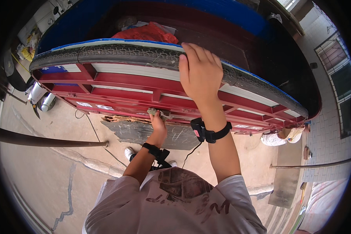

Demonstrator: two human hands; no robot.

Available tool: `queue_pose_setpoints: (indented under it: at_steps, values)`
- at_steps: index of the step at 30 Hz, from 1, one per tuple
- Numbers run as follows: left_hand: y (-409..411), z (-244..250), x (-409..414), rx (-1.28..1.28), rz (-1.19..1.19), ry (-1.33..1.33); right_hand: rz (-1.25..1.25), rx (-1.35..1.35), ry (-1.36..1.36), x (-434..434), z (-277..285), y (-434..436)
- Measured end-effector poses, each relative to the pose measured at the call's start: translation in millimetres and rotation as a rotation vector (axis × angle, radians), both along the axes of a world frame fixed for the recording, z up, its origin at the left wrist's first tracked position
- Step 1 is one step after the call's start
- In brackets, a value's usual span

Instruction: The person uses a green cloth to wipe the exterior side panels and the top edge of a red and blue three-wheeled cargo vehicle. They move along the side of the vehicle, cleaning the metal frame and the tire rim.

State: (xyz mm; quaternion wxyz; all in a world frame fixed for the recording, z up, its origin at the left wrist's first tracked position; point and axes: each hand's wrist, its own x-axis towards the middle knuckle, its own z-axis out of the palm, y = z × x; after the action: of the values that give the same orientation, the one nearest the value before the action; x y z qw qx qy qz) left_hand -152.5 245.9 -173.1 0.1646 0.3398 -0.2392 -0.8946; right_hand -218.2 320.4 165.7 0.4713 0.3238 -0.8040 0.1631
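My left hand [158, 125] grips a dirty grey-green rag [165, 114] against the lower red metal panel [125, 107] of a cargo bed, which bears white writing. Part of the rag is hidden behind the fingers. Over the top rail lies my right hand [203, 71], its palm on a black rubber tyre strip [128, 55]. That strip runs along the rail below a blue edge [102, 40]. Red crossbars [128, 79] with pale panels between them fill the space under the strip.
Inside the bed lies a red plastic bag [149, 32]. A worn dark board [175, 136] rests on the concrete floor [99, 187] below the panel. A metal pole [52, 139] stands at left, a thinner pole [313, 163] at right. White sacks [273, 139] sit near the tiled wall [324, 140].
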Motion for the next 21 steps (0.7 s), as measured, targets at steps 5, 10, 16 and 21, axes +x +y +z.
queue_pose_setpoints:
  at_steps: [5, 10, 16, 21]
  values:
    - [7, 20, 18, 0.065, -0.473, 0.660, 0.542, -0.368, -0.467, 89, -79, 39]
    - [0, -14, -5, 0.278, -0.489, 0.359, 0.023, -0.815, -1.079, 117, -285, 115]
    - [31, 5, 0, 0.368, -0.799, 0.328, -0.034, -0.941, -1.217, 107, -301, 100]
    - [53, -7, -20, 0.206, -1.104, 0.479, -0.296, -0.916, -1.038, 100, -306, 83]
